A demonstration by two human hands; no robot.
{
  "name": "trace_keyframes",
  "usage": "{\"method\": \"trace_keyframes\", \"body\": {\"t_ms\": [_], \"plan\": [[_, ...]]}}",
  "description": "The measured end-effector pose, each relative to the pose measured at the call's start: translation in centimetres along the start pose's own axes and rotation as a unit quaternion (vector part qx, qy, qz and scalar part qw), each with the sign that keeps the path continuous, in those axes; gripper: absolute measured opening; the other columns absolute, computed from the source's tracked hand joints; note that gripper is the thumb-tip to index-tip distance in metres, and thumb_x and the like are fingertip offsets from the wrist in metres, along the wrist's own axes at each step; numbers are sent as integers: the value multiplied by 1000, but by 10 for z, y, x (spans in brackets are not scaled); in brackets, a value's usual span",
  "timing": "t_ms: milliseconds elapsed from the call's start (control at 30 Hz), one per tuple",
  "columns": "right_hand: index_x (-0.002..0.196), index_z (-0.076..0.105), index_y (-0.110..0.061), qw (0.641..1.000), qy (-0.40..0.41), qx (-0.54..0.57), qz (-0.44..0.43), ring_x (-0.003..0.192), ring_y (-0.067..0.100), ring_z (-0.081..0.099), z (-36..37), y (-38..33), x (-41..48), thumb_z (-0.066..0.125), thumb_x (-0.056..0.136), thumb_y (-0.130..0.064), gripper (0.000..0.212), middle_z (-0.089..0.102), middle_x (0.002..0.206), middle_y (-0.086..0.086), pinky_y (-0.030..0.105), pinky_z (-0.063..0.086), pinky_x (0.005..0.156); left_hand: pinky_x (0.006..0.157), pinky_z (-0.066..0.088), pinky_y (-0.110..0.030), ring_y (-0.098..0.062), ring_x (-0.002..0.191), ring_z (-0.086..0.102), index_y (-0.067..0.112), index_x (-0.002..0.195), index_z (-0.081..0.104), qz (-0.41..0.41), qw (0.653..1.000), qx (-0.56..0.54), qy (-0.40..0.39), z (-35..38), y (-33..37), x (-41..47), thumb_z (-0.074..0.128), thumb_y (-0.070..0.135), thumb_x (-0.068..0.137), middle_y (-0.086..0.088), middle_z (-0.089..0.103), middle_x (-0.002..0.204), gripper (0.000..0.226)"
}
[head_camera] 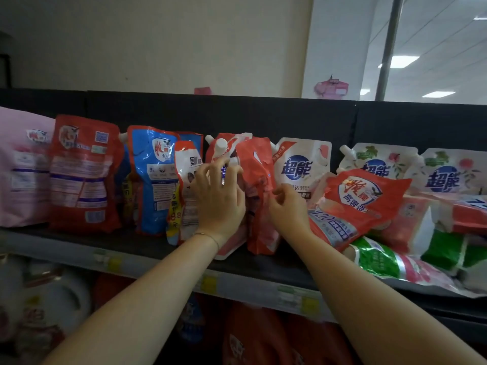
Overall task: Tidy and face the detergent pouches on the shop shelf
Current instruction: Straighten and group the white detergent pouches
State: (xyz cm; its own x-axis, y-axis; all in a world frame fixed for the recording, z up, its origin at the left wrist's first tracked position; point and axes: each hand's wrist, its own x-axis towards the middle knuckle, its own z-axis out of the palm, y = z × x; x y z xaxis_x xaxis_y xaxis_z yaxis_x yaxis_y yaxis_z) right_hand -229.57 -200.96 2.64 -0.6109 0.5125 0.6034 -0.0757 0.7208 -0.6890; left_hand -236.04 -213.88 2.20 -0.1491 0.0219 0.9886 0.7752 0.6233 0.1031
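The left hand (218,198) lay with fingers spread flat against a red spouted pouch (224,154) at mid-shelf. The right hand (288,209) curled at the edge of the creased red pouch (259,185) beside it; we could not tell whether it gripped. We judged one risk: these soft, glossy film pouches slump, and the heap of pouches (363,206) at the right end could slide off the front edge of the shelf (137,241) if nudged.

Open room lies above the pouch tops, along the dark back panel (263,114) across mid-frame; upright pouches (84,175) stand close-packed from left edge to centre, where a crumpled red pouch (259,180) leans; a bare strip of shelf (79,241) runs before them at lower left; toppled pouches (369,204) heap the right side out to the front edge.
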Motion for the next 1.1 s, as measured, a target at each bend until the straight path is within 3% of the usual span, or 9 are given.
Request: {"method": "trace_keyframes", "body": {"t_ms": [200, 267, 400, 467, 567, 767, 833, 933, 1100], "plan": [[89, 65, -11, 996, 17, -87, -32, 80, 22, 60, -46, 20, 2, 52, 88, -16, 14, 65, 82, 1, 35, 50, 71, 104, 24, -43, -31, 132, 29, 15, 102, 56, 55, 997, 25, 37, 16, 29, -12, 50, 13, 84, -9, 33, 138, 19], [89, 65, -15, 993, 19, -112, -29, 82, 23, 61, -59, 29, 4, 52, 88, -19, 14, 67, 86, 2, 36, 51, 73, 100, 31, -43, -30, 129, 35, 12, 101, 57, 93, 995, -15, 18, 26, 47, -16, 49, 12, 84, -12, 39, 135, 19], [90, 64, -15, 986, 35, -159, -37, 82, 25, 60, -85, 44, 6, 51, 89, -25, 16, 66, 88, 4, 41, 52, 73, 84, 48, -48, -33, 105, 56, 9, 109, 57, 60, 959, -168, -222, 56, 94, -16, 51, 27, 77, -11, 56, 117, 37], [91, 62, -14, 980, 46, -189, -41, 80, 24, 59, -99, 52, 6, 50, 90, -27, 18, 65, 88, 3, 37, 50, 70, 91, 45, -45, -32, 111, 54, 16, 119, 51, -2, 912, -209, -354, 66, 116, -16, 52, 42, 70, -8, 55, 121, 56], [92, 61, -14, 972, 68, -220, -49, 79, 23, 58, -121, 64, 6, 49, 90, -27, 18, 64, 87, 2, 36, 50, 69, 105, 32, -46, -31, 126, 40, 23, 129, 42, -28, 897, -126, -424, 79, 145, -18, 58, 58, 72, -4, 47, 136, 68], [94, 57, -16, 967, 99, -228, -51, 78, 21, 56, -148, 81, 6, 46, 94, -26, 15, 62, 86, -1, 33, 42, 64, 107, 22, -62, -43, 135, 24, 32, 128, 39, -83, 868, -128, -473, 97, 176, -16, 44, 72, 58, -7, 30, 145, 81], [92, 52, -16, 970, 122, -200, -56, 79, 21, 56, -151, 85, 7, 43, 96, -25, 14, 61, 85, 0, 33, 38, 63, 102, 31, -61, -39, 126, 39, 39, 118, 50, -60, 865, -125, -482, 99, 172, -14, 38, 71, 64, -3, 46, 133, 64], [92, 44, -16, 966, 161, -178, -96, 72, 24, 54, -148, 86, 8, 39, 98, -25, 13, 58, 78, 2, 31, 29, 55, 87, 46, -50, -31, 99, 59, 28, 95, 60, -65, 893, -175, -409, 101, 165, -18, 39, 47, 85, -3, 63, 104, 31], [86, 43, -13, 952, 187, -133, -203, 53, 18, 46, -142, 81, 5, 33, 96, -32, 24, 48, 67, -2, 27, 28, 51, 86, 45, -40, -31, 95, 60, 19, 99, 63, -171, 907, -232, -308, 102, 158, -23, 40, 31, 100, -9, 68, 100, 26]]}}
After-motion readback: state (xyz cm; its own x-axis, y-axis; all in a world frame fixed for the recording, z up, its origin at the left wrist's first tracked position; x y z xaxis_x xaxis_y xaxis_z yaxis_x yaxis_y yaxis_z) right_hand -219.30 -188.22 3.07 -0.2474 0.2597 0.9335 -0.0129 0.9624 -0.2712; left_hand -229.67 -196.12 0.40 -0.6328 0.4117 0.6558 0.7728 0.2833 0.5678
